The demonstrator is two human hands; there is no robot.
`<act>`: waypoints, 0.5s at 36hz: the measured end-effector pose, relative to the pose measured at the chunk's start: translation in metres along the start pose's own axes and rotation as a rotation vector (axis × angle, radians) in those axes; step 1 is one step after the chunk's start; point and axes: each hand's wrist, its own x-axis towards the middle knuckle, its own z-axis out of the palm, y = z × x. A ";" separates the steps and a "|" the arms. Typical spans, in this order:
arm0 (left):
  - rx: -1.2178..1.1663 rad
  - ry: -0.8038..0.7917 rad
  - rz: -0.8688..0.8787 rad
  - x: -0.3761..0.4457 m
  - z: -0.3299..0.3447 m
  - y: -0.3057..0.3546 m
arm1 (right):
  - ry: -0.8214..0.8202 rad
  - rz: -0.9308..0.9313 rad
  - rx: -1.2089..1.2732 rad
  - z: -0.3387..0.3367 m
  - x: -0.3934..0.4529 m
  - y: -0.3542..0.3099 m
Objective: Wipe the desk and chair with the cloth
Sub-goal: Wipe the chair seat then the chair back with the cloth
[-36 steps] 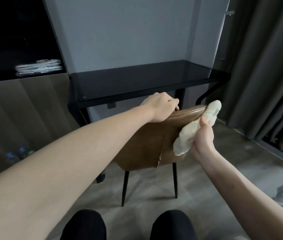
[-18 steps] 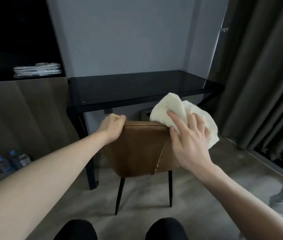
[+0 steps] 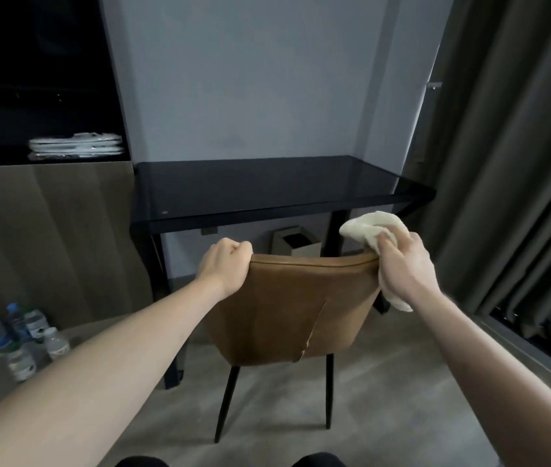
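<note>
A brown leather chair (image 3: 294, 308) with thin black legs stands with its back towards me, in front of a black glass desk (image 3: 277, 187). My left hand (image 3: 225, 264) grips the top left corner of the chair back. My right hand (image 3: 405, 264) holds a cream cloth (image 3: 368, 227) bunched against the top right corner of the chair back; part of the cloth hangs below my palm. The chair's seat is hidden behind its back.
Several water bottles (image 3: 14, 335) stand on the floor at the left by a wooden cabinet (image 3: 48, 237). Folded white items (image 3: 77, 146) lie on a dark shelf. A small bin (image 3: 296, 242) sits under the desk. Dark curtains (image 3: 516, 163) hang at the right.
My right hand slid the cloth along the chair's top edge to its right corner and closed around it. My left hand stayed gripping the left corner. The view drew back slightly.
</note>
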 end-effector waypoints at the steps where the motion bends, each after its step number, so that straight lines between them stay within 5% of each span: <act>1: -0.004 0.006 -0.001 -0.001 0.000 -0.002 | 0.016 -0.029 -0.049 0.004 -0.005 -0.001; 10: -0.040 0.044 0.054 0.002 0.003 -0.002 | 0.059 -0.330 -0.400 0.031 -0.030 -0.026; 18: -0.002 -0.007 0.079 0.034 0.025 0.005 | -0.093 -0.217 -0.603 0.028 0.038 -0.035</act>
